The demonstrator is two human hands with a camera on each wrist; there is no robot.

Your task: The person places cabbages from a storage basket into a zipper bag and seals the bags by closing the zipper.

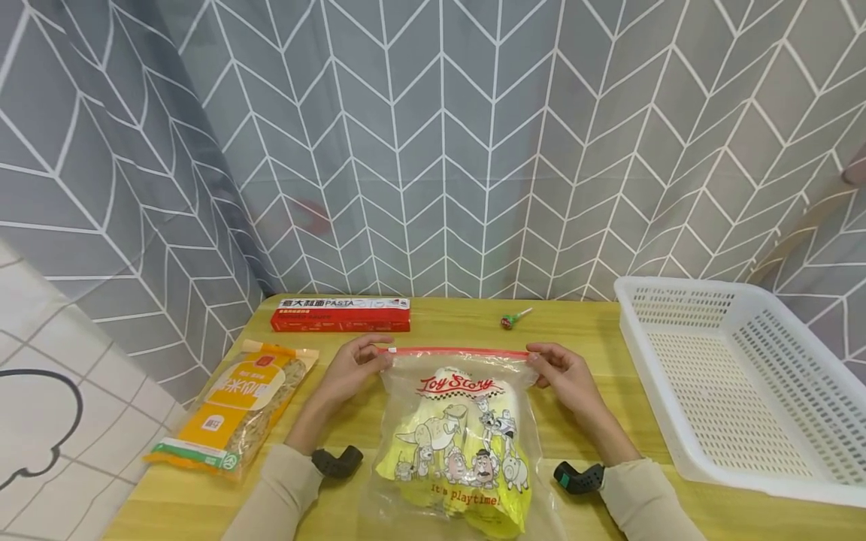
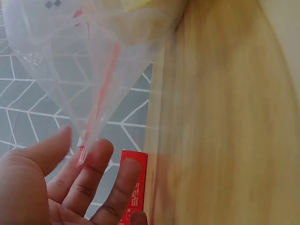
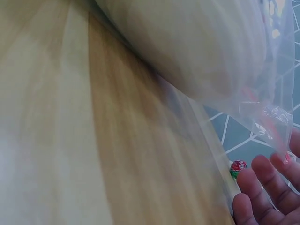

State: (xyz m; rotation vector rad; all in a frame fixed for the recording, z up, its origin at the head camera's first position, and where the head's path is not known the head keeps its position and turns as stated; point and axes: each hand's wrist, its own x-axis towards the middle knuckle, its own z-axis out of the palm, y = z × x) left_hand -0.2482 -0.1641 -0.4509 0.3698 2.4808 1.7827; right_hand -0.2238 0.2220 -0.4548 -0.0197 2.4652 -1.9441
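A clear zip bag (image 1: 452, 421) printed with red lettering and cartoon figures lies before me, a bright yellow package (image 1: 501, 518) inside it. Along its top runs a red zip strip (image 1: 460, 351), with a small pale slider near the left end. My left hand (image 1: 355, 368) is at the top left corner; in the left wrist view the corner rests against the fingers, the thumb standing apart. At the other top corner, my right hand (image 1: 560, 373) has its fingertips right at the strip's end, fingers loosely extended in the right wrist view.
A red and white pasta box (image 1: 340, 315) lies at the table's back left. Nearer on the left is an orange food packet (image 1: 233, 406). A lollipop (image 1: 507, 321) lies at the back, and a white perforated basket (image 1: 646, 391) stands on the right. A patterned curtain (image 1: 460, 150) hangs behind.
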